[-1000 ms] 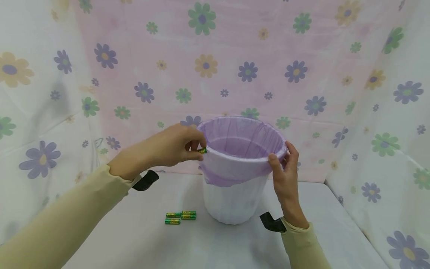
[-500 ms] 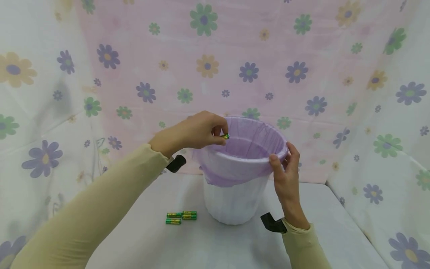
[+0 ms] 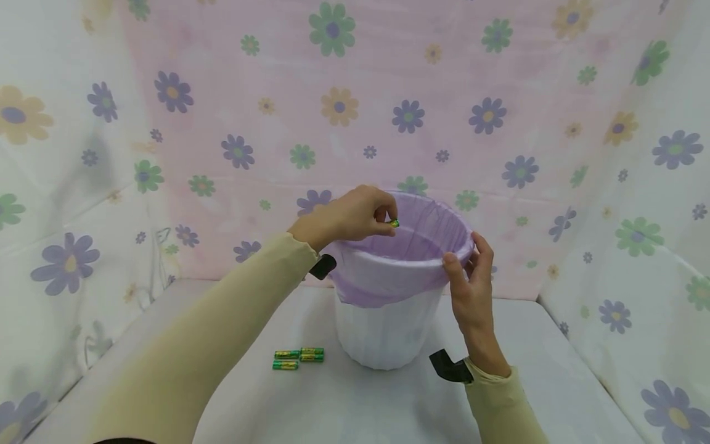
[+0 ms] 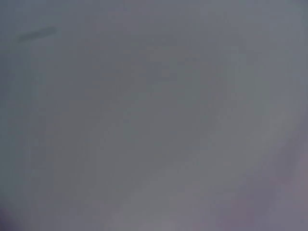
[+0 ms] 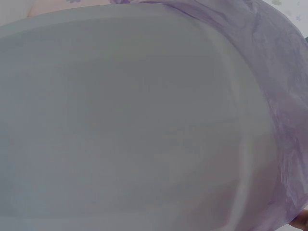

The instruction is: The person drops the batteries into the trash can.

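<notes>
In the head view a white trash bin is lined with a purple bag folded over its rim. My left hand is over the bin's mouth, pinching a small green-and-gold battery between thumb and fingertips. My right hand grips the rim at the right, thumb at the front and fingers round the side. Up close, the right wrist view shows the bin's white wall, the bag and a bit of my hand. The left wrist view is a grey blur.
Several green-and-gold batteries lie grouped on the white table, left of the bin's base. Flower-printed cloth hangs behind the table and along both sides.
My left hand has moved right with the battery, from beside the bin's left rim to over its mouth. My right hand and the batteries on the table have stayed put.
</notes>
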`<state>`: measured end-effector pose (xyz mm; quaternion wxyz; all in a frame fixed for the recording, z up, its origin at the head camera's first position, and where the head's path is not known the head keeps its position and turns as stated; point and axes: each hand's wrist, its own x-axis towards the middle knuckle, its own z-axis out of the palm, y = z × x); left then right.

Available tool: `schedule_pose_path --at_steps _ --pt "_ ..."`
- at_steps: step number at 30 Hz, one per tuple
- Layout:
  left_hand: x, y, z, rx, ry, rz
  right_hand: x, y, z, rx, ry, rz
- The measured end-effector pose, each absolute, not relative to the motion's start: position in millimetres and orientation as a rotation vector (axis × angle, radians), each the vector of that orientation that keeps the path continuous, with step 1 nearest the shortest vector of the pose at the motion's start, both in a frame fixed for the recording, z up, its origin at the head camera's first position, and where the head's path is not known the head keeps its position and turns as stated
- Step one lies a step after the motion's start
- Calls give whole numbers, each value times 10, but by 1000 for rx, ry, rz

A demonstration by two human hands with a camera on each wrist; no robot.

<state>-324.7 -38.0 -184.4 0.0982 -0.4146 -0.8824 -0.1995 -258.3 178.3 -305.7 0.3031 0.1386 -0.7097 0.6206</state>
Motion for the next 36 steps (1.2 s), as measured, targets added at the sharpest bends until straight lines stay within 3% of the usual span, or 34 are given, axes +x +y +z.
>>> schedule_pose_path --at_steps 36 --pt "-3401 -233 -1995 -1170 -2694 -548 -2606 1790 -3049 369 -1904 1643"
